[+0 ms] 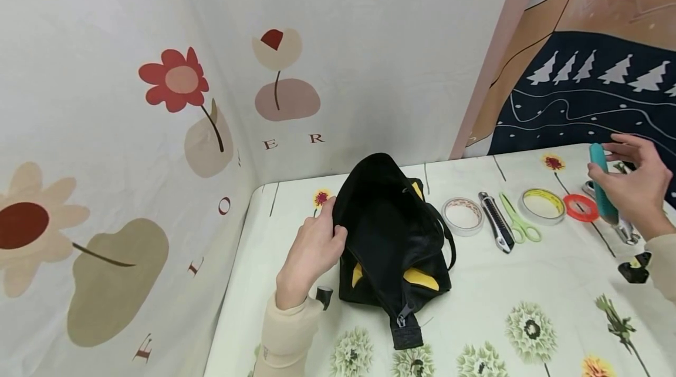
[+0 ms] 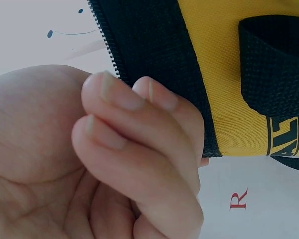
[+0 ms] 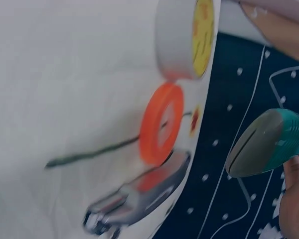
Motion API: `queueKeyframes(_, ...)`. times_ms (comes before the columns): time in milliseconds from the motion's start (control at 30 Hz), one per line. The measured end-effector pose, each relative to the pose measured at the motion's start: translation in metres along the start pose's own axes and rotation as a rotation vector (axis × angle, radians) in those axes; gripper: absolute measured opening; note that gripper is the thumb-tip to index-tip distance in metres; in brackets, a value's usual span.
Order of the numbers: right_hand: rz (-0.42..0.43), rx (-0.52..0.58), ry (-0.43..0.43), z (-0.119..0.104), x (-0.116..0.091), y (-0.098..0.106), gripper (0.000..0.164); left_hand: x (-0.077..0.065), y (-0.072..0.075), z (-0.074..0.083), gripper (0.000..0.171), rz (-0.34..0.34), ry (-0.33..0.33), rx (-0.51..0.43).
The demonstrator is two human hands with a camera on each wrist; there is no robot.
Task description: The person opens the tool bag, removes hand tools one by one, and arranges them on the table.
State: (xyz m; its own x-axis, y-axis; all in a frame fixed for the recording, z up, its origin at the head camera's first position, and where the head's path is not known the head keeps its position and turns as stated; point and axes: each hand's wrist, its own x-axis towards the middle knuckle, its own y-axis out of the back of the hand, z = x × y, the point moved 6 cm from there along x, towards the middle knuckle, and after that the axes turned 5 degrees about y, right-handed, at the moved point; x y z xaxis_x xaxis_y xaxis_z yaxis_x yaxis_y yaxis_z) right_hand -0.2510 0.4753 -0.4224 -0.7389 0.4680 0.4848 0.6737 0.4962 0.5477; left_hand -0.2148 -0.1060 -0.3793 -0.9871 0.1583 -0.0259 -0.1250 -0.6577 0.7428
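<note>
A black-and-yellow zip tool bag (image 1: 369,271) stands on the table with its mouth open and a black flap end hanging toward the front. My left hand (image 1: 315,242) grips its left rim, thumb at the inner side. The left wrist view shows the curled fingers (image 2: 164,149) by the zipper and yellow fabric. Off to the right, my right hand (image 1: 639,180) holds a teal utility knife (image 1: 602,183) above the table. Its grey slotted nose (image 3: 254,142) faces out in the right wrist view. The bag's depth is dark.
Between bag and right hand lie a clear tape roll (image 1: 462,216), a black-and-silver snap-off cutter (image 1: 496,221), green scissors (image 1: 520,221), a yellow-cored tape roll (image 1: 541,206) and a red tape ring (image 1: 581,207). A silver tool (image 3: 139,194) and a black-and-yellow item (image 1: 635,268) lie farther right.
</note>
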Motion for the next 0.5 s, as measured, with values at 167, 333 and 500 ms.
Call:
queueKeyframes(167,-0.034,-0.039,-0.094,0.022,0.004,0.004,0.072,0.0,-0.001,0.0,0.065,-0.002,0.004,0.001)
queueKeyframes(333,0.014,-0.083,-0.087,0.046,0.005,0.012,0.072,0.001,-0.001,0.0,0.065,-0.006,0.005,0.001)
queueKeyframes(500,0.098,-0.078,0.019,0.066,0.003,0.016,0.066,0.002,-0.001,0.0,0.065,-0.006,0.008,0.003)
